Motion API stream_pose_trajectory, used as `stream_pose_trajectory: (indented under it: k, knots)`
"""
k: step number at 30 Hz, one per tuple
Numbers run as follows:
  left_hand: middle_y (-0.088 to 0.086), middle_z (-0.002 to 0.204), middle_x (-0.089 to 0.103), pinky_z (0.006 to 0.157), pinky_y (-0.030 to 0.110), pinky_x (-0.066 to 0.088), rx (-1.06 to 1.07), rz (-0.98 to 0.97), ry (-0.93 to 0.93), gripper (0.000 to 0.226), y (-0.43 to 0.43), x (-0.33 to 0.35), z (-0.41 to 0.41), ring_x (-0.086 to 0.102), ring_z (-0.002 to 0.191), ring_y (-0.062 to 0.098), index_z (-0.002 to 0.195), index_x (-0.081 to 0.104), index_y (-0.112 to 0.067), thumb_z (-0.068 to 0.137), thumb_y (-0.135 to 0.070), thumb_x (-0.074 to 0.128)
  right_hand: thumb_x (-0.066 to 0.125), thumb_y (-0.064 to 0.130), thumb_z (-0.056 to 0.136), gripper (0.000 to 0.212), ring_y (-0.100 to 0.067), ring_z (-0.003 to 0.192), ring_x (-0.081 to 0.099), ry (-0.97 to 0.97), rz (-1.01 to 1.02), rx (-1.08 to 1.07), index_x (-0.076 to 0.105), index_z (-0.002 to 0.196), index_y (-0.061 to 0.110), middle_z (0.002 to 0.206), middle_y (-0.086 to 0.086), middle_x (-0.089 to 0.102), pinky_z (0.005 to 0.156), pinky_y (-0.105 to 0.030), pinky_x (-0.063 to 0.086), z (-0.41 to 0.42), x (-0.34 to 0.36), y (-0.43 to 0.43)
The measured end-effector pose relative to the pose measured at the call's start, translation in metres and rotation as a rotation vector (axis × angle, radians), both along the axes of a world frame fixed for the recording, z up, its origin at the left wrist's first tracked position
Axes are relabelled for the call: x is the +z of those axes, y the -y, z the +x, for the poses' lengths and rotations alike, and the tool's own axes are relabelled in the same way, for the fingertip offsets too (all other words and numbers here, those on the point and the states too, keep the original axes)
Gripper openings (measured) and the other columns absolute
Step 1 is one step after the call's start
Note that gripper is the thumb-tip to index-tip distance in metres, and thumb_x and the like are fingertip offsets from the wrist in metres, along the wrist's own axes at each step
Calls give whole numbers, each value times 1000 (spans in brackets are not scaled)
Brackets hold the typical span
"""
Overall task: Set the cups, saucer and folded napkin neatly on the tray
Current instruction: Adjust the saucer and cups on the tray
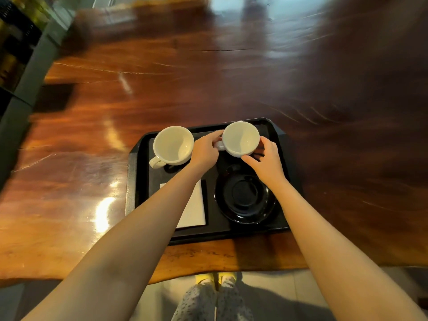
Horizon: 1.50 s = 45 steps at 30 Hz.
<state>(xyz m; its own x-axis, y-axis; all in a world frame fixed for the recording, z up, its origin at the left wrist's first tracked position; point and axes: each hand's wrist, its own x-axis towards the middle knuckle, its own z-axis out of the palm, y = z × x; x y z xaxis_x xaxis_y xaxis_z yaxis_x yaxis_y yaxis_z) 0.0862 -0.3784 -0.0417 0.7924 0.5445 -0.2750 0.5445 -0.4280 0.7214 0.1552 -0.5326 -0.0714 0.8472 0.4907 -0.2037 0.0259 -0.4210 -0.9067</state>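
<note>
A black tray [281,137] lies on the wooden table near its front edge. One white cup [172,144] stands at the tray's far left, handle pointing toward me. A second white cup [240,137] is at the far right of the tray, held between both hands: my left hand [206,150] grips its handle side, my right hand [266,159] touches its right wall. I cannot tell whether this cup rests on the tray or is lifted slightly. A black saucer [245,198] sits at the near right. The white folded napkin [194,209] lies at the near left, partly under my left forearm.
The glossy dark wooden table [208,77] stretches far and to both sides. A grey shelf frame [30,72] stands at the far left. Below the table's near edge are tiled floor and my legs [215,300].
</note>
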Motion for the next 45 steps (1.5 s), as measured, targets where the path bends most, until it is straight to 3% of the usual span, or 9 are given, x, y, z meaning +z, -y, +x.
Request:
stream_pose_trajectory:
  k: [6,9,12,15,19,23,33,39,45]
  knots:
    - [7,141,50,108,35,36,32,6,1,53,6,13,-9,44,131,23,140,40,-16,91,3,42,71,16,80,71,-17,117,50,-23,-55,-8,33,140,13,139,-8,34,95,-23,42,-5,13,5]
    - [6,141,49,107,30,36,53,87,169,55,2,33,-39,46,128,22,137,43,-16,87,6,46,63,10,84,58,-15,114,51,156,-104,-74,37,135,13,134,-7,41,90,-24,44,-16,32,8]
    - [1,138,52,105,34,39,279,210,271,56,-30,44,-84,48,125,20,134,46,-22,84,2,52,59,10,86,45,-13,108,50,294,-52,13,44,128,16,127,-4,48,82,-23,44,-38,50,-7]
    - [4,144,46,109,42,38,386,152,124,63,-68,40,-116,43,132,23,140,39,-18,82,-9,62,57,12,88,52,-13,119,45,62,-7,268,37,137,14,137,-5,46,95,-31,43,-58,54,-46]
    - [5,150,36,108,43,37,252,18,-66,77,-85,20,-124,34,137,24,146,27,-16,80,-13,67,53,8,89,66,-26,137,34,-183,-106,393,21,146,12,151,-10,31,109,-41,35,-67,41,-95]
    - [5,137,53,94,32,42,202,-28,-42,68,-96,9,-117,47,127,23,141,37,-20,81,-9,66,55,2,81,61,-24,125,47,-193,-85,340,36,135,20,135,-7,50,94,-35,43,-71,27,-117]
    - [4,137,54,94,32,39,74,18,-24,58,-123,7,-104,46,127,24,137,44,-21,85,1,52,56,-5,82,73,-18,133,40,-297,-24,162,27,144,21,144,-3,42,106,-34,37,-91,15,-122]
    - [5,144,46,104,39,40,155,-27,-36,67,-123,7,-114,43,131,25,144,32,-19,84,-6,59,63,8,84,80,-20,138,33,-238,-79,186,16,148,18,153,-5,28,107,-33,33,-92,29,-104]
    - [3,147,41,98,39,46,328,-150,30,68,-50,1,-183,45,130,23,145,27,-25,86,-8,58,75,31,74,89,-20,139,23,140,-319,71,21,145,23,150,-3,32,112,-41,28,-94,44,-1]
